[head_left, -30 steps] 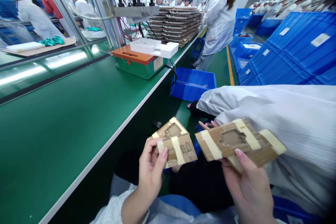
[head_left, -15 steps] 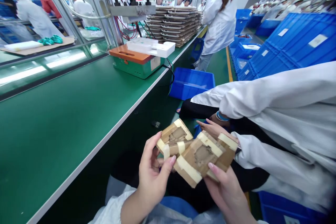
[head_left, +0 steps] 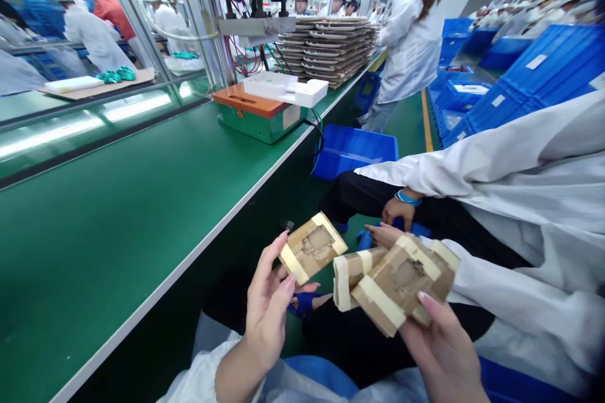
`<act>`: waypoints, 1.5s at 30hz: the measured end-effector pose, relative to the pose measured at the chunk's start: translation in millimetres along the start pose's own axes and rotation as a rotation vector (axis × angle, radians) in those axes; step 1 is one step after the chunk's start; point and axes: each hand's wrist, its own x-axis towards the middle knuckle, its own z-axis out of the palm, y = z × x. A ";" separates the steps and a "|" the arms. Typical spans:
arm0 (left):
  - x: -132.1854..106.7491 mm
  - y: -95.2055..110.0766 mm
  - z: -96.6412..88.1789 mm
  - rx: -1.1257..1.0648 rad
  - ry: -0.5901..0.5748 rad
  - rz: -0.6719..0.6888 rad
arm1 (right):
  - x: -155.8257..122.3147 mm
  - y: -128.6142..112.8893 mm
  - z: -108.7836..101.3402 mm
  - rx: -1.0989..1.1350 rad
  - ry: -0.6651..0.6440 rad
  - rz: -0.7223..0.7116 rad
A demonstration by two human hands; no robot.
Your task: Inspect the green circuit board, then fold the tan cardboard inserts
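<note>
Left hand (head_left: 267, 308), grip closed on the edge of a taped cardboard block (head_left: 312, 247), right hand (head_left: 439, 352), grip closed under a second taped block (head_left: 399, 283), both held up just off the green surface (head_left: 118, 214), hollowed faces turned up to view!

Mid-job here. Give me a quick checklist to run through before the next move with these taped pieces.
1. Left hand grip on the taped board piece: ok, fingers and thumb are on its edges.
2. Right hand hold on the taped board bundle: ok, it rests firmly against the fingers.
3. Cream tape strips across the bundle: ok, they lie flat.
4. Co-worker's fingers clear of the bundle: not ok, they reach its edge.
5. Recessed centre of the piece: cannot tell, detail is too blurred.
</note>
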 end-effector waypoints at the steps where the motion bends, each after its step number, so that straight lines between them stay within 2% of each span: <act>1: 0.9 -1.6 -0.6 0.019 -0.009 0.013 | -0.4 1.4 1.0 0.002 -0.021 0.000; 6: 3.7 -9.6 -0.5 0.193 -0.041 0.112 | -1.7 6.6 4.8 -0.038 -0.183 0.004; 10: 2.5 -15.4 1.8 0.311 -0.080 0.133 | -6.2 8.2 15.1 -0.080 -0.316 0.017; 14: 7.1 -19.3 -2.0 0.434 0.000 0.210 | -8.9 10.5 27.0 -0.057 -0.323 0.002; 19: 15.5 -22.8 -18.3 0.730 0.045 0.355 | -10.0 16.5 31.6 -0.012 -0.342 0.005; 22: 13.3 -24.4 -23.3 0.821 0.037 0.322 | -13.2 19.1 34.2 -0.009 -0.358 0.028; 26: 2.9 -22.4 -17.2 0.735 0.013 0.175 | -18.2 19.4 41.8 -0.040 -0.333 0.006; 29: -3.5 -20.6 -11.2 0.602 0.000 0.094 | -20.1 20.0 47.3 -0.089 -0.362 -0.039; 32: -2.3 -22.3 -12.2 0.551 0.006 0.066 | -20.1 23.9 51.3 -0.136 -0.387 -0.063; 34: 2.6 -24.9 -16.4 0.538 0.003 0.052 | -19.6 28.5 55.1 -0.126 -0.322 -0.067; 38: 13.3 -27.1 -23.1 0.462 0.066 0.023 | -19.6 39.3 67.7 -0.057 -0.166 -0.009; 42: 15.4 -21.5 -18.6 0.335 0.111 -0.046 | -20.8 50.9 79.8 -0.008 -0.195 0.066; 45: 11.7 -19.6 -9.0 0.097 0.095 -0.161 | -19.6 61.9 83.0 0.058 -0.235 0.102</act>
